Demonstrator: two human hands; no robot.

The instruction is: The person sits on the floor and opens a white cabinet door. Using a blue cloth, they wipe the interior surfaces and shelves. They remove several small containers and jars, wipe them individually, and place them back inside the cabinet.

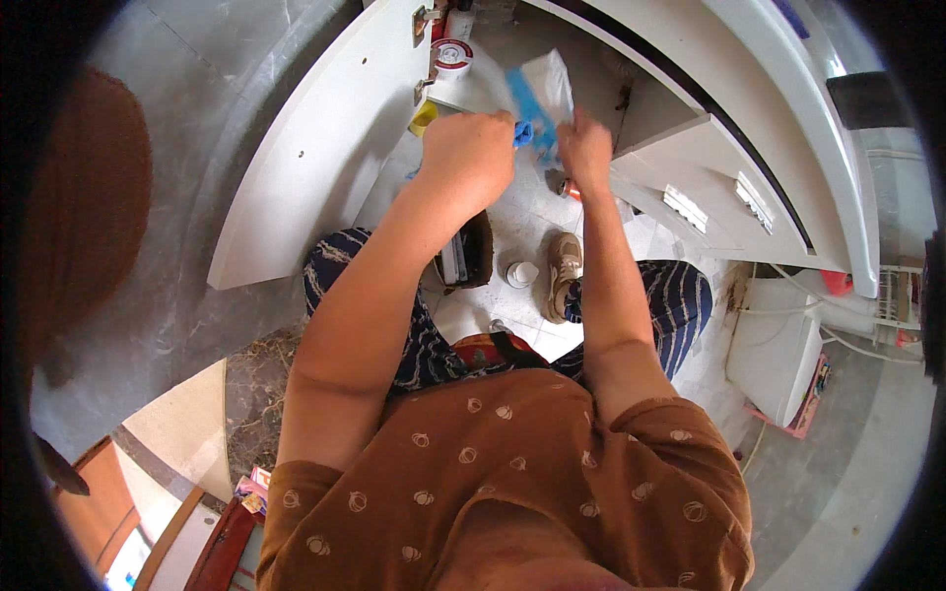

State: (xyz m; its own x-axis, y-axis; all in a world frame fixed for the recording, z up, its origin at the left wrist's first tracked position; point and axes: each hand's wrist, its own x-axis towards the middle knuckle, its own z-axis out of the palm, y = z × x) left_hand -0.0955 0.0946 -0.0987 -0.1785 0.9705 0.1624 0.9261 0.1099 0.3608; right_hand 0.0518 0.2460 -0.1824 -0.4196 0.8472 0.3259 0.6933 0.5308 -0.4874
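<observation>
In the head view my left hand (469, 155) is closed around a bunched blue cloth (523, 134), part of which shows beside the fingers. To its right, my right hand (586, 151) grips a white and blue packet (548, 85), blurred, held up before the open cabinet. What the packet contains cannot be told. A white tub with a red-rimmed lid (451, 57) stands on the cabinet floor behind the left hand, near a yellow round object (423, 118).
The white cabinet door (318, 148) stands open at the left. Between the legs are an open box (473, 255) with items inside, a small white container (522, 275) and a shoe (565, 277). A red can-like object (570, 189) lies below the right hand.
</observation>
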